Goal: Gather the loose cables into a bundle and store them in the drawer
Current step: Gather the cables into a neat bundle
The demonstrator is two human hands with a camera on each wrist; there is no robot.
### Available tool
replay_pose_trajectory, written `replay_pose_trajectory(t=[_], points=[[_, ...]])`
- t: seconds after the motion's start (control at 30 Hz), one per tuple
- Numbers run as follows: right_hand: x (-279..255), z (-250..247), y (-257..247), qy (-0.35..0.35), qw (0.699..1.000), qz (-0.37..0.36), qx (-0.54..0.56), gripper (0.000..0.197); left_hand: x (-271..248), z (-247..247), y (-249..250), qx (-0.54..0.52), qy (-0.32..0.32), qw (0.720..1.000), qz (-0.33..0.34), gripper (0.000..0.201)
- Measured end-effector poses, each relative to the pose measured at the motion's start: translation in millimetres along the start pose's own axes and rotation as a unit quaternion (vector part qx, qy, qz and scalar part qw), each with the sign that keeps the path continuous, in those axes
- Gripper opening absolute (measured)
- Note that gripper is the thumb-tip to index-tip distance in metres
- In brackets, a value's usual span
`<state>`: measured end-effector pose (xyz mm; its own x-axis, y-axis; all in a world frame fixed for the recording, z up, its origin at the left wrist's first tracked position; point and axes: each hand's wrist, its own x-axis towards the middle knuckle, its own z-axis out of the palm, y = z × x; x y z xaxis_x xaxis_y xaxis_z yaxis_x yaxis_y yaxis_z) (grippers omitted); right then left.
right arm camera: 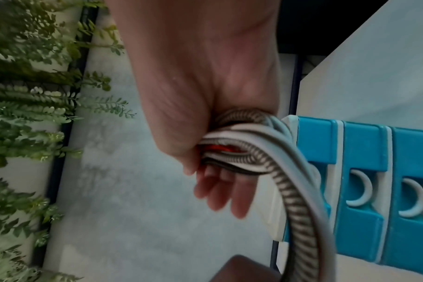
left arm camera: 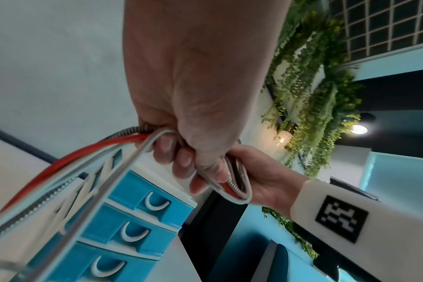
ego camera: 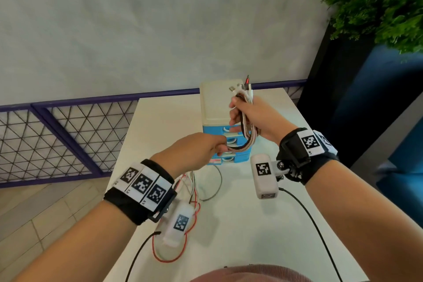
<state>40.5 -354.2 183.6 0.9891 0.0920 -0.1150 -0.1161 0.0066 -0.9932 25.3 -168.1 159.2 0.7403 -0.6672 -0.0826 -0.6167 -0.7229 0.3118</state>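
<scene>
My right hand (ego camera: 238,112) grips a folded bundle of cables (ego camera: 246,121) upright in front of the drawer unit (ego camera: 215,98), with the plugs (ego camera: 241,86) sticking out above the fist. The bundle is red, white and braided (right arm camera: 242,152). From its lower loop the strands run to my left hand (ego camera: 217,146), whose fingers (left arm camera: 181,158) curl round them. Below the left hand the loose lengths (ego camera: 194,185) hang to the white table (ego camera: 251,224), where a red cable (ego camera: 174,258) lies in a loop. The unit's blue drawers (left arm camera: 123,190) (right arm camera: 362,143) are all closed.
The drawer unit stands at the table's far edge against a grey wall. A purple mesh railing (ego camera: 57,139) runs along the left. A green plant (ego camera: 377,2) and dark blue panels stand at the right. Black wrist-camera leads (ego camera: 309,217) cross the table near me.
</scene>
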Motion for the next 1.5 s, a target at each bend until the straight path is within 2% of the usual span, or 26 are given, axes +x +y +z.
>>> replay_pose_trajectory(t=[0.07, 0.2, 0.3, 0.5, 0.6, 0.7, 0.77, 0.83, 0.93, 1.03, 1.1, 1.2, 1.3, 1.43, 1.5], points=[[-2.1, 0.2, 3.4, -0.039, 0.998, 0.039, -0.006, 0.023, 1.7, -0.9, -0.2, 0.022, -0.005, 1.0, 0.0, 0.023], [-9.6, 3.5, 9.2, -0.093, 0.991, 0.095, -0.021, 0.026, 1.9, -10.4, 5.3, -0.052, 0.018, 0.998, 0.027, 0.029], [-15.9, 11.3, 11.8, -0.12, 0.985, 0.116, -0.034, 0.026, 0.9, -16.1, 8.7, -0.132, 0.028, 0.991, 0.001, 0.011], [-19.0, 16.7, 14.5, -0.202, 0.963, 0.172, 0.05, 0.037, -2.4, -13.7, 4.5, -0.219, 0.106, 0.97, -0.01, 0.044], [-21.9, 22.8, 17.5, -0.252, 0.949, 0.184, 0.041, 0.041, -4.3, -13.2, 4.0, -0.189, 0.129, 0.973, -0.013, 0.055], [-25.9, 26.3, 19.8, -0.268, 0.942, 0.199, 0.028, 0.038, -5.6, -13.8, 4.2, -0.178, 0.135, 0.973, -0.05, 0.07], [-27.1, 25.5, 21.6, -0.268, 0.943, 0.195, 0.024, 0.036, -2.8, -15.6, 4.8, -0.188, 0.124, 0.97, -0.086, 0.074], [-26.5, 24.3, 22.4, -0.261, 0.947, 0.183, 0.026, 0.039, -0.8, -18.8, 2.8, -0.244, 0.087, 0.957, -0.13, 0.069], [-28.2, 22.3, 21.2, -0.25, 0.952, 0.171, 0.041, 0.031, -4.3, -23.0, -9.2, -0.388, -0.021, 0.91, -0.143, 0.051], [-30.8, 20.2, 19.4, -0.228, 0.96, 0.156, 0.051, 0.014, -10.3, -24.9, -18.2, -0.504, -0.082, 0.849, -0.133, 0.037], [-32.5, 20.8, 18.9, -0.215, 0.966, 0.14, 0.027, 0.013, -12.1, -25.7, -19.8, -0.503, -0.127, 0.846, -0.126, 0.037], [-35.4, 23.2, 19.6, -0.213, 0.97, 0.119, 0.006, 0.016, -14.8, -25.1, -20.8, -0.489, -0.182, 0.845, -0.119, 0.047], [-35.9, 25.8, 21.0, -0.22, 0.969, 0.116, 0.016, 0.018, -16.9, -24.6, -20.5, -0.507, -0.166, 0.833, -0.147, 0.046], [-37.1, 30.1, 17.6, -0.214, 0.967, 0.129, 0.04, 0.009, -13.6, -22.2, -20.1, -0.496, -0.108, 0.847, -0.158, 0.044], [-36.7, 29.6, 16.1, -0.202, 0.971, 0.12, 0.041, 0.007, -15.2, -22.2, -22.9, -0.532, -0.111, 0.826, -0.151, 0.046]])
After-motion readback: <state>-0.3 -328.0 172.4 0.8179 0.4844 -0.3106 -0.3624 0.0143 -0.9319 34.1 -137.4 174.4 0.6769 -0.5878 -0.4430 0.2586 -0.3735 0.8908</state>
